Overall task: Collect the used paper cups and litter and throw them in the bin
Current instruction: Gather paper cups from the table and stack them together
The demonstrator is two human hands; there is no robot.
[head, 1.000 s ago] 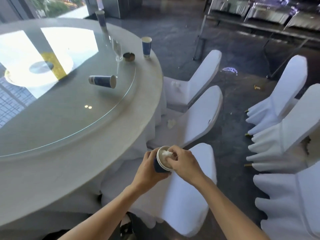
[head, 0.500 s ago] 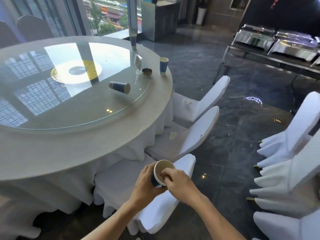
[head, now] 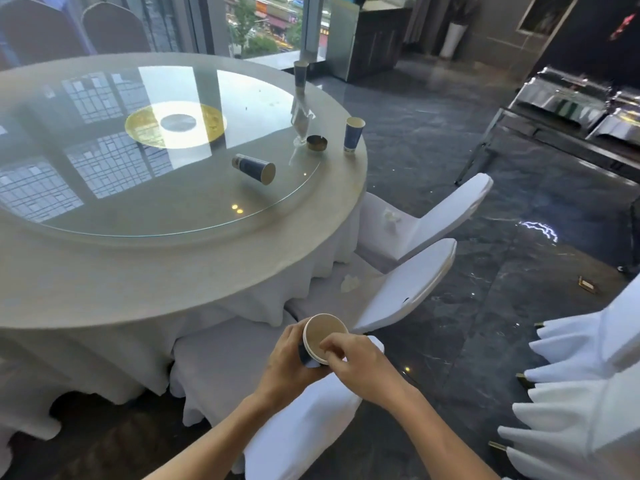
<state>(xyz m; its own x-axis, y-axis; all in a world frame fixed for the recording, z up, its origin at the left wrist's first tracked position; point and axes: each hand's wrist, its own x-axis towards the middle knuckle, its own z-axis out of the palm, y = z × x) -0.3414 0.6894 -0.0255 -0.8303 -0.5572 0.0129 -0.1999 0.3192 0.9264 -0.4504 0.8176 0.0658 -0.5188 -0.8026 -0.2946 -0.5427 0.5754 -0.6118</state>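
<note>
While you stand beside the round desk [head: 145, 271], its glass turntable [head: 104, 188] fills the left of the view. On the glass, one blue paper cup [head: 253, 168] lies on its side with its mouth toward you. Further right, a stemmed glass [head: 302, 123] stands near the turntable's edge, with a small round tin [head: 317, 143] just beside it. A second paper cup [head: 353, 135] stands upright on the desk rim to the right of the tin, and a third cup [head: 300, 75] stands at the far rim.

Below the desk edge, your left hand [head: 289, 362] is wrapped round the side of the stacked cups [head: 323, 336], holding them tilted with the open mouth facing you. Your right hand [head: 360, 365] rests its curled fingertips on the stack's rim; whether it holds anything cannot be told.

To the right, white-covered chairs [head: 415, 289] stand pushed toward the desk. A crumpled tissue [head: 349, 283] lies on the nearer seat, another tissue [head: 392, 216] on the farther seat. A small flat object [head: 587, 285] lies on the dark floor [head: 485, 341].
</note>
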